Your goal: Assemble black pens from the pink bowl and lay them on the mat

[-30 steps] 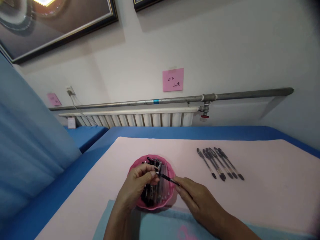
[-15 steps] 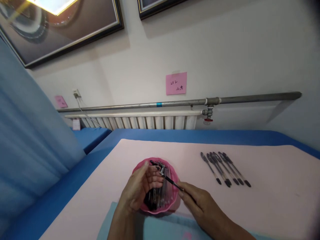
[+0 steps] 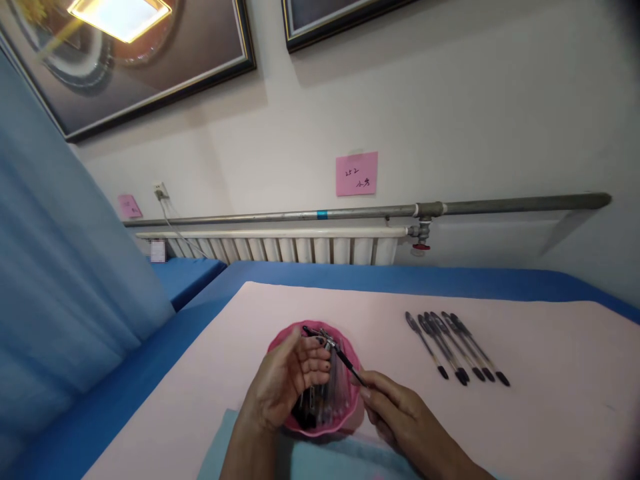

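My right hand (image 3: 400,407) pinches a pen (image 3: 349,362) with a dark grip, its far end tilted up to the left over the pink basket (image 3: 357,400). My left hand (image 3: 293,377) hangs over the left side of that basket, palm toward the right and fingers loosely stretched. The pen's far end comes close to these fingertips; whether they touch is unclear. Inside the basket lie clear pen barrels (image 3: 337,393) and black pen parts (image 3: 306,417), partly hidden by my left hand. Several assembled-looking pens (image 3: 453,347) with black ends lie side by side to the right.
A pink sheet (image 3: 210,373) covers much of the blue table (image 3: 425,277). Light blue cloth (image 3: 345,460) is at the near edge. Behind stand a white radiator (image 3: 320,250), a metal pipe (image 3: 510,204) and a red valve (image 3: 421,247). A blue curtain (image 3: 65,287) hangs at left.
The view has shifted slightly, so everything sits a little lower and further right. Both hands keep nearly the same pose over the basket, and the pen stays in my right hand.
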`<state>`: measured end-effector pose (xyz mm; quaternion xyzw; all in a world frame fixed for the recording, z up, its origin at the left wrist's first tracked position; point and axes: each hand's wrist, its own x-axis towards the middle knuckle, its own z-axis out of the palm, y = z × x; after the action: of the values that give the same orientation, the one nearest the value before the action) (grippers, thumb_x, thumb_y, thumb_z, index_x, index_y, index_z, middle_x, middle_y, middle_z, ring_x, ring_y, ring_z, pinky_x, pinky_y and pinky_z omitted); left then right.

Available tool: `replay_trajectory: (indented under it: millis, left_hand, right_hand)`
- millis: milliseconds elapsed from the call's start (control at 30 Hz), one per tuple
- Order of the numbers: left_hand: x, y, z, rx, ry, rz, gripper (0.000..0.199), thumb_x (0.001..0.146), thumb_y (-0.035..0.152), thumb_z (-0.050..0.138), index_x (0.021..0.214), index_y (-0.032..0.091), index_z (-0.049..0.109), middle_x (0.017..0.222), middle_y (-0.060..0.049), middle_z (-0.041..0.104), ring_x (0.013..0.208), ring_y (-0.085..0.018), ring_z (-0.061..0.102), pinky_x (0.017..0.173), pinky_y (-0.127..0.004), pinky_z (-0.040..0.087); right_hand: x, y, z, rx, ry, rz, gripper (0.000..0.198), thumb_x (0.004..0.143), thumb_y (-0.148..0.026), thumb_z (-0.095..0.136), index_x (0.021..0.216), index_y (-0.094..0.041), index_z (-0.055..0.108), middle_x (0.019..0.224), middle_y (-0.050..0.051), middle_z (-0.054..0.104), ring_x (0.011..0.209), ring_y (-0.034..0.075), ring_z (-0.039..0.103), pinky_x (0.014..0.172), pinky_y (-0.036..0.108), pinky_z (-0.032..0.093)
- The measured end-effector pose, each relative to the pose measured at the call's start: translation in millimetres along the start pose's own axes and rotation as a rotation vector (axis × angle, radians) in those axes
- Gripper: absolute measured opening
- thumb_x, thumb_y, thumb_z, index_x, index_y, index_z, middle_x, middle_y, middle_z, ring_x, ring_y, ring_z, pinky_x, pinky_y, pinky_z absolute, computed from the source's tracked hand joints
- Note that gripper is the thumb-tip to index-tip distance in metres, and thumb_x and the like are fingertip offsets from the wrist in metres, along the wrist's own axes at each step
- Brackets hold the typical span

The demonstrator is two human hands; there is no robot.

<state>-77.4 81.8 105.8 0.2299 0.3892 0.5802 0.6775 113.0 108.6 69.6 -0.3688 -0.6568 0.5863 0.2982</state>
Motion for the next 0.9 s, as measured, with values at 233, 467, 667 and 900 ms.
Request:
replay_trajectory:
  millis: [233, 467, 667, 900]
  left_hand:
    - [4.5, -12.6, 6.3, 0.145, 0.038, 0.125, 0.028, 0.065, 0.033, 0.073, 0.079, 0.011, 0.064, 0.07, -0.002, 0.061, 0.06, -0.008, 0.056, 0.057, -0.021, 0.047]
    - [6.1, -14.9, 13.2, 0.22, 0.081, 0.151, 0.03, 0.057, 0.033, 0.078, 0.072, 0.011, 0.064, 0.062, 0.001, 0.056, 0.055, -0.007, 0.05, 0.055, -0.02, 0.043]
    - [5.9, -18.3, 14.1, 0.273, 0.061, 0.165, 0.028, 0.06, 0.036, 0.075, 0.071, 0.012, 0.062, 0.059, 0.002, 0.054, 0.053, -0.007, 0.048, 0.055, -0.02, 0.039]
    - [9.0, -24.9, 14.1, 0.301, 0.049, 0.207, 0.025, 0.067, 0.035, 0.07, 0.072, 0.013, 0.06, 0.057, 0.004, 0.051, 0.051, -0.006, 0.043, 0.053, -0.019, 0.034]
  right_hand:
    - [-1.8, -4.5, 5.1, 0.024, -0.02, 0.022, 0.019, 0.082, -0.035, 0.047, 0.078, -0.019, 0.057, 0.052, -0.007, 0.041, 0.042, 0.007, 0.034, 0.042, 0.02, 0.027]
    - [-3.5, -6.7, 5.4, -0.062, -0.019, -0.005, 0.021, 0.083, -0.036, 0.046, 0.081, -0.02, 0.058, 0.053, -0.005, 0.045, 0.046, 0.009, 0.04, 0.044, 0.02, 0.032]
    - [-6.5, -6.2, 7.6, -0.175, 0.038, -0.066, 0.025, 0.084, -0.041, 0.044, 0.081, -0.021, 0.059, 0.057, -0.004, 0.046, 0.05, 0.011, 0.044, 0.047, 0.02, 0.038]
    - [-14.2, -12.2, 15.9, 0.026, 0.051, 0.027, 0.025, 0.082, -0.044, 0.045, 0.073, -0.021, 0.051, 0.054, -0.006, 0.042, 0.042, 0.007, 0.034, 0.041, 0.019, 0.029]
